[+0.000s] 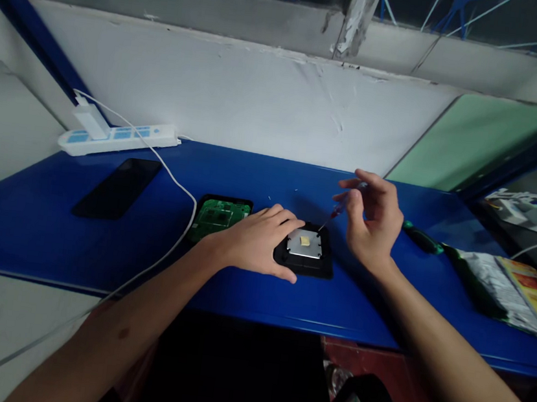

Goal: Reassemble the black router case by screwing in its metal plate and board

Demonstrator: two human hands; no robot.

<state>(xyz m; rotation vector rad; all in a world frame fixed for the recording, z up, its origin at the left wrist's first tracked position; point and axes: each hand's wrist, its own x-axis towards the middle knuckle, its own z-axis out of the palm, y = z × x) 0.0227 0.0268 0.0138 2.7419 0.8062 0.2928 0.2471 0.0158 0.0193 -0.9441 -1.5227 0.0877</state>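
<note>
A black plastic casing half (325,268) lies on the blue table, with a silver metal plate (314,252) in it and a small yellowish pad (305,241) at the plate's middle. My left hand (261,236) grips the casing's left side, fingers over the far edge and thumb at the near edge. In my right hand (374,220) is a thin screwdriver (335,213) with a see-through, reddish handle. Its shaft slants down to the plate's far right corner; whether a screw sits under the tip is too small to tell. Partly behind my left hand lies a green circuit board (218,216) in a black shell.
A black phone (118,189) and a white power strip (124,138) with a plugged-in charger are at the left. A white cable (178,180) crosses the table. At the right lie a green-handled tool (423,238) and a shiny foil packet (507,289). A wall borders the back.
</note>
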